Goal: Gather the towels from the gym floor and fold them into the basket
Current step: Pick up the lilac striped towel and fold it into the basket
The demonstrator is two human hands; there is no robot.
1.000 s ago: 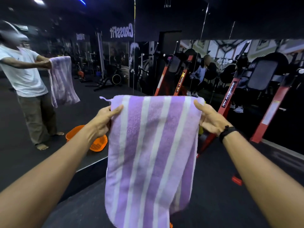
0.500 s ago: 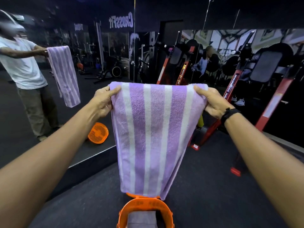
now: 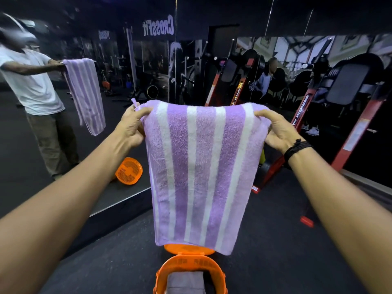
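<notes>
Fingers [image 3: 135,112] of both hands pinch purple-and-white striped towel [image 3: 201,170], folded double.

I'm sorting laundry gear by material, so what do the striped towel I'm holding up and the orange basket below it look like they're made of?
Striped towel: looks like cotton terry, matte, with a fuzzy looped pile and soft drape; the exact fibre can't be told.
Orange basket: appears to be moulded plastic, smooth with a slight sheen, its rim perforated with slots.

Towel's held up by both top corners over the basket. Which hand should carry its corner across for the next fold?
Either, slightly the right hand. Both hands pinch the striped towel at level top corners; the left hand sits nearer the mirror wall.
</notes>
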